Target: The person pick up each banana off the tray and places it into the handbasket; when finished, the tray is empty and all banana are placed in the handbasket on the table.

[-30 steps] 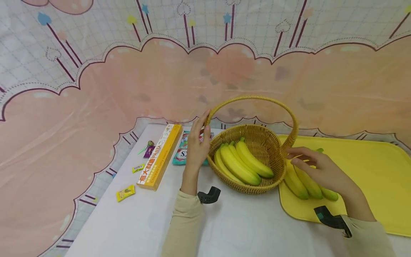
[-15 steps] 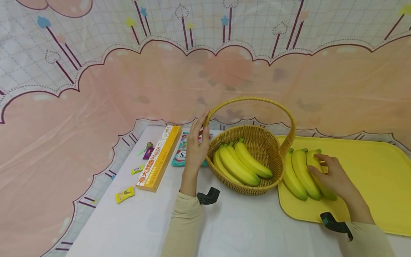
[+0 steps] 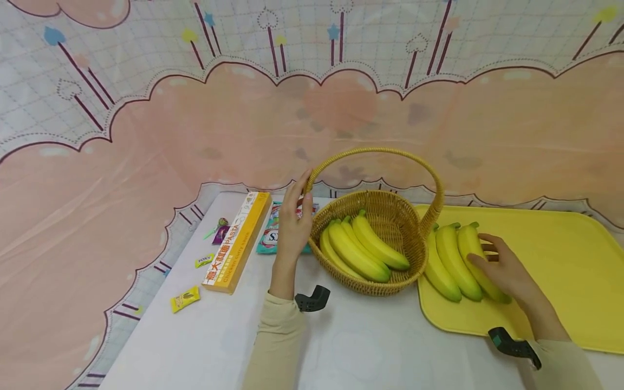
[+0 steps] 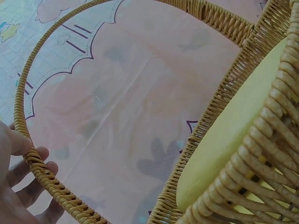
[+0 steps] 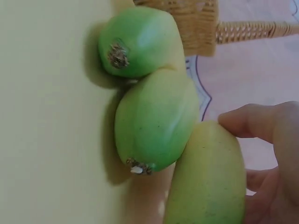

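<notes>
Right hand (image 3: 508, 270) shifted, pinching rightmost banana (image 3: 470, 242), left hand (image 3: 294, 227) gripping handle (image 3: 431, 216), tray (image 3: 570, 260) stretching beyond

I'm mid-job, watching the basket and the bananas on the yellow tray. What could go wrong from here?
The right grip is on the rightmost banana, which lies against the middle banana; lifting it could drag that one along.
The handle arches over the basket, so a banana coming from the tray might bump it.
The left grip holds the handle at one side; a pull there could tilt the basket.
</notes>
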The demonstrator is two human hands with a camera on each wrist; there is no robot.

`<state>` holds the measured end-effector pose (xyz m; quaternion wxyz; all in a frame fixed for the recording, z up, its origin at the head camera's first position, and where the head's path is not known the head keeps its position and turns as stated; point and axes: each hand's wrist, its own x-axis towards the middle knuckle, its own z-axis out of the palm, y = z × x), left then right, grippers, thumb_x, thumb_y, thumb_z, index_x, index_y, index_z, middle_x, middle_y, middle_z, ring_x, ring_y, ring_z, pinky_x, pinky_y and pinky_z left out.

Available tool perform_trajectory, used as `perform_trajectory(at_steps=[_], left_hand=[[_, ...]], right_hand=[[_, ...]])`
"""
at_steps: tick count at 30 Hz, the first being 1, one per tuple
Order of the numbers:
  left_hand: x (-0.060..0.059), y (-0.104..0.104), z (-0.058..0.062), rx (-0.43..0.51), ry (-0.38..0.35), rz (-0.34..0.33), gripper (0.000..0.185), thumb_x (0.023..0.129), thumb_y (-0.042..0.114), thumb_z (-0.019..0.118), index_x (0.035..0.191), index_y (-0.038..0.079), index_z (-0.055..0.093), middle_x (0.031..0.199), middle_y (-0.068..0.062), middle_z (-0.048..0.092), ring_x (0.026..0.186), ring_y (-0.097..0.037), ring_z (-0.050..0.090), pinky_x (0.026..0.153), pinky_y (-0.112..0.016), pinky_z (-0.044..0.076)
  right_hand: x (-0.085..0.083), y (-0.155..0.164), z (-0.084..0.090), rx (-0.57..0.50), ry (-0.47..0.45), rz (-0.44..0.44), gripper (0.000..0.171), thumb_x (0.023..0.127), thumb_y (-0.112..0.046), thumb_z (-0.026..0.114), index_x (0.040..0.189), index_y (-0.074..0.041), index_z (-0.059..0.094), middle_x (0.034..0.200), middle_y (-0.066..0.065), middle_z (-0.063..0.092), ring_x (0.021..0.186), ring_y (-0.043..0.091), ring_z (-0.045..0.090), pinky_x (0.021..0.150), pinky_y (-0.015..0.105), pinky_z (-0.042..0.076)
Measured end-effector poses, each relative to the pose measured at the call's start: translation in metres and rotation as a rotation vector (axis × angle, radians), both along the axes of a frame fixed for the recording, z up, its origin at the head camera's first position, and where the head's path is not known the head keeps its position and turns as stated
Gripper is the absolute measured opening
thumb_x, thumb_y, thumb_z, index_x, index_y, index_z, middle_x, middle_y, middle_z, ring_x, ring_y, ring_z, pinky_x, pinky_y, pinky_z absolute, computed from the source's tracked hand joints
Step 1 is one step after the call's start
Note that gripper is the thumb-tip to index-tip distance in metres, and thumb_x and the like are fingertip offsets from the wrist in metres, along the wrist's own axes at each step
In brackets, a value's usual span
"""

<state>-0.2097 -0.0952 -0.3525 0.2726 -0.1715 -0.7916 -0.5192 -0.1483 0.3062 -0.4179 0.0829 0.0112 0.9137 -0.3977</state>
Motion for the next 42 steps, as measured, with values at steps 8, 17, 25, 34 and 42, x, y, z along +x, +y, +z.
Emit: perform_trajectory(at_steps=[8,17,25,34,42], left_hand=[[0.002,-0.005,-0.001,-0.012,-0.009,0.017,0.041,0.102,0.021,0.040,0.143,0.024,0.042,0.139,-0.003,0.050,0.121,-0.018,0.049,0.098,-0.044,0.046],[0.003,-0.006,-0.001,-0.007,-0.007,0.016,0.043,0.101,0.014,0.042,0.143,0.021,0.043,0.139,-0.004,0.050,0.122,-0.020,0.049,0.097,-0.047,0.046],[0.002,-0.005,0.001,-0.009,0.006,0.012,0.042,0.101,0.015,0.042,0.143,0.017,0.043,0.140,-0.005,0.050,0.122,-0.021,0.050,0.097,-0.046,0.046],[0.000,-0.002,0.000,-0.007,0.007,-0.003,0.043,0.101,0.012,0.042,0.143,0.018,0.043,0.141,-0.002,0.049,0.127,-0.019,0.047,0.097,-0.046,0.047],[0.000,-0.002,0.000,0.001,0.002,-0.007,0.042,0.101,0.015,0.042,0.143,0.017,0.043,0.142,-0.001,0.048,0.126,-0.018,0.047,0.097,-0.047,0.046]], right_hand=[[0.017,-0.014,0.006,-0.004,0.116,0.012,0.071,0.097,-0.034,0.050,0.148,0.001,0.016,0.136,0.037,0.033,0.114,0.053,0.040,0.085,0.062,0.041],[0.035,-0.032,0.018,-0.038,0.300,0.058,0.062,0.094,-0.020,0.058,0.147,-0.008,0.027,0.132,0.021,0.044,0.109,0.005,0.044,0.074,0.010,0.039],[0.046,-0.053,0.036,-0.178,0.504,0.119,0.064,0.088,0.003,0.060,0.145,-0.011,0.033,0.133,-0.018,0.040,0.107,-0.002,0.044,0.084,0.002,0.037],[0.049,-0.068,0.047,-0.299,0.639,0.257,0.074,0.076,0.020,0.059,0.143,0.000,0.032,0.141,0.004,0.041,0.108,0.007,0.048,0.086,0.007,0.042],[0.034,-0.082,0.062,-0.185,0.650,0.313,0.074,0.077,0.012,0.066,0.142,-0.009,0.039,0.135,-0.009,0.046,0.106,0.002,0.048,0.084,0.009,0.039]])
